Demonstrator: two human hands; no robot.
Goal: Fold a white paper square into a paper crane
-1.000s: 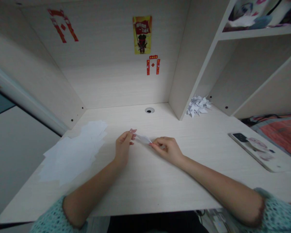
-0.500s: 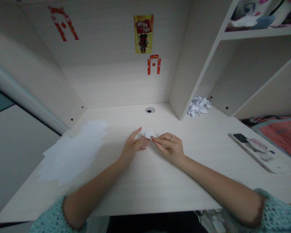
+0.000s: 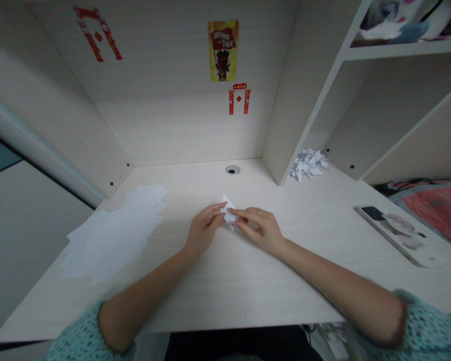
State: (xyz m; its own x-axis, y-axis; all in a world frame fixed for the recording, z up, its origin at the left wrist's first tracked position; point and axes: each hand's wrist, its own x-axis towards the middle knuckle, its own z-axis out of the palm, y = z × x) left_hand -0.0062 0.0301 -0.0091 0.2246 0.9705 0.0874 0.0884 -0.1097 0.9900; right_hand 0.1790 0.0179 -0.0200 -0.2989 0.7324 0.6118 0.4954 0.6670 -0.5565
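A small folded piece of white paper point(image 3: 228, 212) is held between both hands above the middle of the desk, one pointed corner sticking up and away from me. My left hand point(image 3: 205, 225) pinches its left side between thumb and fingers. On the right side, my right hand point(image 3: 261, 226), with a ring on one finger, grips the paper with thumb and index finger. Fingertips cover part of the paper, so its exact folds cannot be made out.
White paper sheets point(image 3: 116, 235) lie spread in an overlapping heap at the left. Small folded paper pieces point(image 3: 308, 164) are piled in the right corner by the upright panel point(image 3: 304, 90). A phone point(image 3: 398, 235) rests at the right. A cable hole point(image 3: 232, 170) sits at the back.
My left hand's spread fingers have closed onto the paper. The paper has turned, and its point now shows upward. My right hand has shifted slightly left.
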